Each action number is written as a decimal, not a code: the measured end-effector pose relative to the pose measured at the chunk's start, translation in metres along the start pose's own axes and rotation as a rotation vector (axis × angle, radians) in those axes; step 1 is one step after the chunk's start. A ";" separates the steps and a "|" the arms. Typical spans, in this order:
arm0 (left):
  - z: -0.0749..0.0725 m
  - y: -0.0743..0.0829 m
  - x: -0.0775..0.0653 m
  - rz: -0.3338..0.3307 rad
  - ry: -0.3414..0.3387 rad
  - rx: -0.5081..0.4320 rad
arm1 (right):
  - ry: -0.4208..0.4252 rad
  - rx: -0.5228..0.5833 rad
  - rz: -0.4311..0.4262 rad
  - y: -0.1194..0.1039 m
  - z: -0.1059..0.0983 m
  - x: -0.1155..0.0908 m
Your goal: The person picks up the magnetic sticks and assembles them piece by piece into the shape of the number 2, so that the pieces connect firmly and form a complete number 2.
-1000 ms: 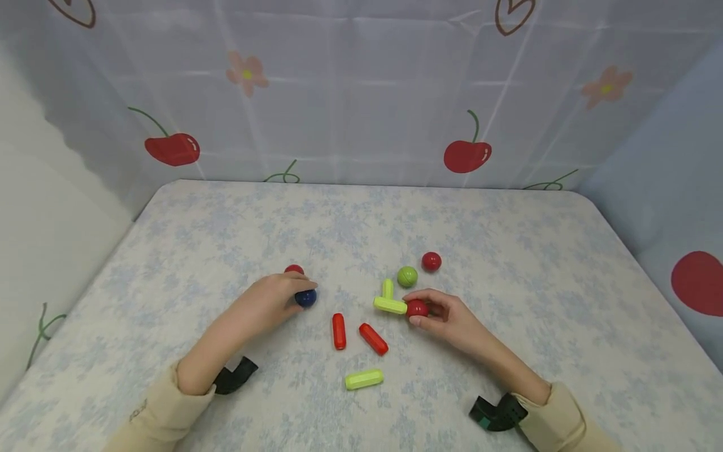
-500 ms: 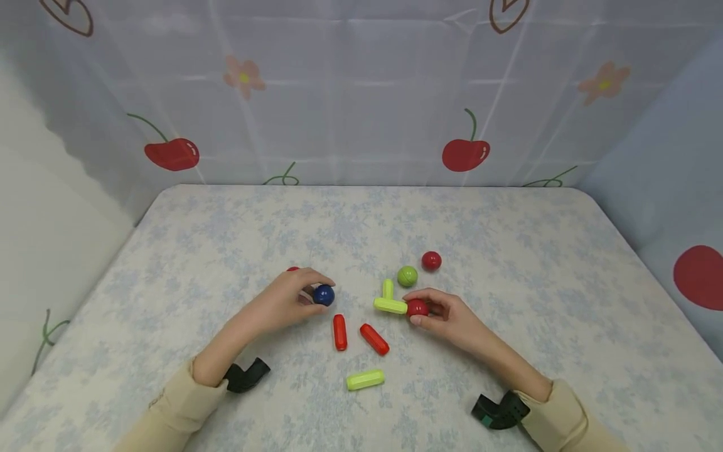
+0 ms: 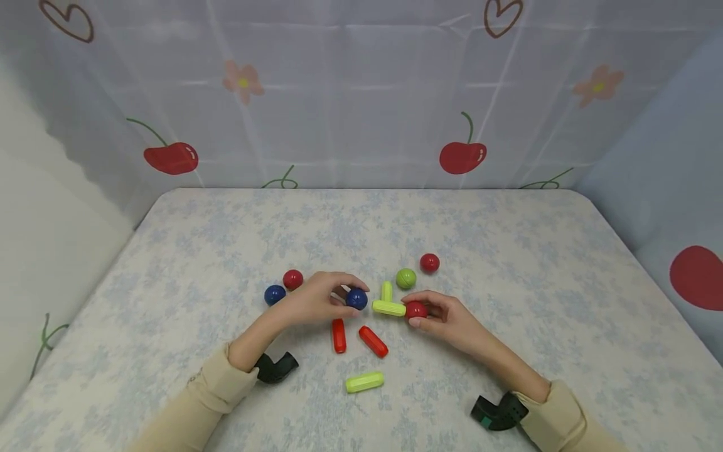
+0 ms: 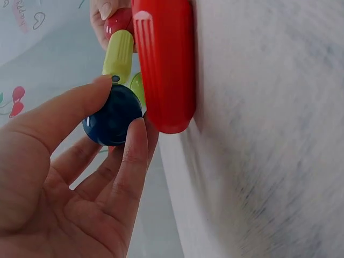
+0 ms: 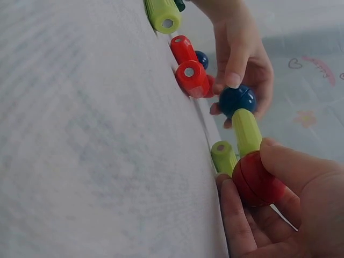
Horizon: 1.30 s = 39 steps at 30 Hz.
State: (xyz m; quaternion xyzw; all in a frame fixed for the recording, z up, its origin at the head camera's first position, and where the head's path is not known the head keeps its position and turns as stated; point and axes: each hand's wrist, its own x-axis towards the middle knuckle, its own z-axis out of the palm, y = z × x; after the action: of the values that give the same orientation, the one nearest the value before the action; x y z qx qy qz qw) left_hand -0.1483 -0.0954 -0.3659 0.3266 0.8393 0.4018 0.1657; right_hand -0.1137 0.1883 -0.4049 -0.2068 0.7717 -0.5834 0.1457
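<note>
My left hand (image 3: 316,301) pinches a glossy blue ball (image 3: 356,299) between thumb and fingertips. Facing it, my right hand (image 3: 452,321) holds a red ball (image 3: 416,310), from which a yellow-green ribbed magnetic stick (image 3: 388,308) points left. The stick's free end is close to the blue ball in the head view. From the left wrist, a dark round spot shows on the blue ball (image 4: 113,115) by the thumb. In the right wrist view, the stick (image 5: 247,131) spans the space between the red ball (image 5: 258,180) and the blue one.
Behind the held stick lie another yellow-green stick (image 3: 386,290), a green ball (image 3: 406,279) and a red ball (image 3: 430,263). Left of them sit a red ball (image 3: 293,279) and a blue ball (image 3: 275,294). Nearer are two red sticks (image 3: 373,342) and a yellow-green stick (image 3: 364,382).
My left hand has carried the blue ball rightward to the stick's free end, uncovering the other blue ball and the red ball behind it. My right hand has stayed in place.
</note>
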 end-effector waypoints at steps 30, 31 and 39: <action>0.025 0.005 0.020 0.096 0.092 -0.072 | 0.026 -0.016 -0.045 -0.020 0.007 0.014; 0.025 0.005 0.021 0.092 0.109 -0.071 | 0.024 -0.012 -0.049 -0.020 0.007 0.015; 0.021 0.002 0.021 0.086 0.157 -0.127 | 0.085 -0.083 -0.091 -0.028 0.000 0.022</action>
State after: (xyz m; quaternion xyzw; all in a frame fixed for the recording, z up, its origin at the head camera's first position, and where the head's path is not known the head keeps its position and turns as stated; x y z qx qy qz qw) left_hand -0.1516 -0.0683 -0.3772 0.3186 0.8078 0.4851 0.1025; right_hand -0.1290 0.1711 -0.3778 -0.2225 0.7906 -0.5652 0.0773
